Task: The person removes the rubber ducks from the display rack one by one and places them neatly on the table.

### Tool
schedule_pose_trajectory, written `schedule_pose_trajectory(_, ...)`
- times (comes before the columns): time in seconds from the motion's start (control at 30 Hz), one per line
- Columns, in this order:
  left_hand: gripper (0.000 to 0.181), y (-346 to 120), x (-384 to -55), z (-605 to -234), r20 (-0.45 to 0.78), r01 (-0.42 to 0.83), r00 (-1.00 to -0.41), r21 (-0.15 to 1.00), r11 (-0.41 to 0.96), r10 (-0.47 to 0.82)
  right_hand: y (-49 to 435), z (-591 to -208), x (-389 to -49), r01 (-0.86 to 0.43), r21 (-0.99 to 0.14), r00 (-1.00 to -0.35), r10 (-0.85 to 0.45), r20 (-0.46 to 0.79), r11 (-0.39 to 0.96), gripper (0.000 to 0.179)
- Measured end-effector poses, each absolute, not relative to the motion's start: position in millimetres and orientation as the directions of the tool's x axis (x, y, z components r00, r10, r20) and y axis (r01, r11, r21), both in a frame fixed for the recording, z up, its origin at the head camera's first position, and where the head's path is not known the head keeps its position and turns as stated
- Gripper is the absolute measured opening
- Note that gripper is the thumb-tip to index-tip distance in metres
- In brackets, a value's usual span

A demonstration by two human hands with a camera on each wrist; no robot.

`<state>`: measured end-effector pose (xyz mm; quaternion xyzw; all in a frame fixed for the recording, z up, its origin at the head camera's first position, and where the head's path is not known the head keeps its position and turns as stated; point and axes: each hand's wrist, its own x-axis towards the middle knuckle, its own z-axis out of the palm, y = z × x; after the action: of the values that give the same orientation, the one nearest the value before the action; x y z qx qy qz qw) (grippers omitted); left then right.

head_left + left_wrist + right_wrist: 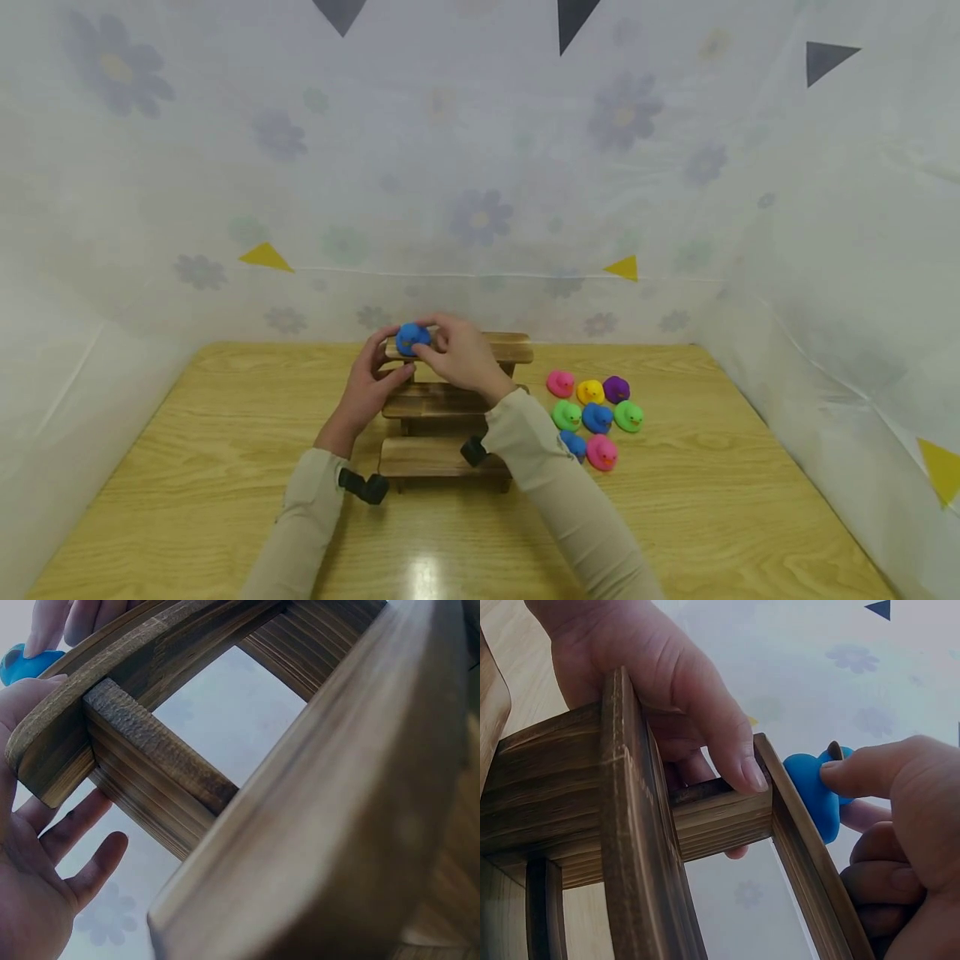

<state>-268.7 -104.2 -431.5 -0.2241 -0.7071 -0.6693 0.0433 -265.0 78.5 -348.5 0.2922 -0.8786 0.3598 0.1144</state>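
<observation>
A blue rubber duck (pixel 409 337) sits at the left end of the top step of a three-step wooden stand (pixel 438 454). My right hand (pixel 463 357) pinches the duck between thumb and fingers; the right wrist view shows the thumb on the blue duck (pixel 810 787). Around the left end of that same top step, my left hand (pixel 366 393) grips the wood. Its thumb lies below the front edge, and the upper fingers reach up close beside the duck. In the left wrist view, part of the left hand (pixel 34 877) is spread beside the step's end.
Right of the stand, several rubber ducks stand grouped on the wooden table (pixel 712 517): among them a purple duck (pixel 617 389), a yellow duck (pixel 590 392) and a pink duck (pixel 602 452). A flower-patterned white sheet (pixel 480 150) encloses the table's back and sides.
</observation>
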Motion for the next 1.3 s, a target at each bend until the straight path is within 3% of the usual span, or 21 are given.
schedule_pose_trajectory(0.43, 0.06, -104.7, -268.3, -430.8, 0.332, 0.347, -0.904, 0.938, 0.009, 0.268, 80.2, -349.7, -263.3, -0.591, -0.624, -0.805, -0.423, 0.416, 0.512, 0.03)
schedule_pose_trajectory(0.77, 0.059, -102.7, -250.7, -406.6, 0.334, 0.351, -0.902, 0.936, 0.015, 0.274, 83.0, -350.2, -263.0, -0.591, -0.641, -0.804, -0.419, 0.421, 0.49, 0.028)
schedule_pose_trajectory(1.0, 0.06, -105.4, -266.9, -430.8, 0.353, 0.369, -0.897, 0.929, 0.009, 0.266, 86.7, -348.5, -260.2, -0.597, -0.655, -0.798, -0.425, 0.427, 0.463, 0.028)
schedule_pose_trajectory(1.3, 0.06, -106.3, -267.6, -432.4, 0.35, 0.37, -0.897, 0.929, 0.024, 0.271, 97.4, -345.0, -258.5, -0.591, -0.657, -0.804, -0.408, 0.433, 0.468, 0.028)
